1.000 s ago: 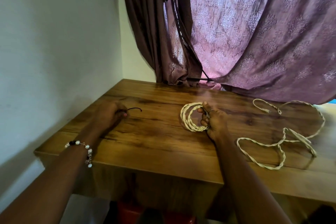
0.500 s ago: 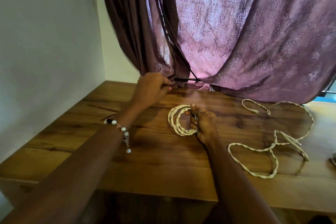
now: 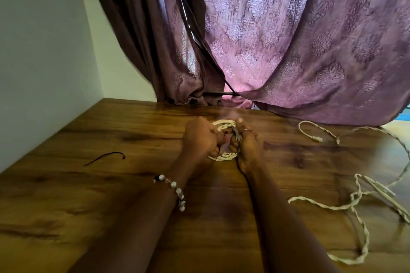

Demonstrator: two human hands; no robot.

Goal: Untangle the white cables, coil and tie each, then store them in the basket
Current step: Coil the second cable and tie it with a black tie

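Your right hand grips the right side of the coiled cable, holding it on the desk. Your left hand closes on the coil's left side, pinching what looks like a thin dark tie. The coil lies flat between both hands. The loose cable sprawls right of your right hand, nearer that hand.

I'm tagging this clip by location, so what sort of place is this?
Probably a room in a home: a wooden table stands in the corner of a plain painted wall, with patterned purple curtains draped behind it. Both hands work on a coiled white cable there.
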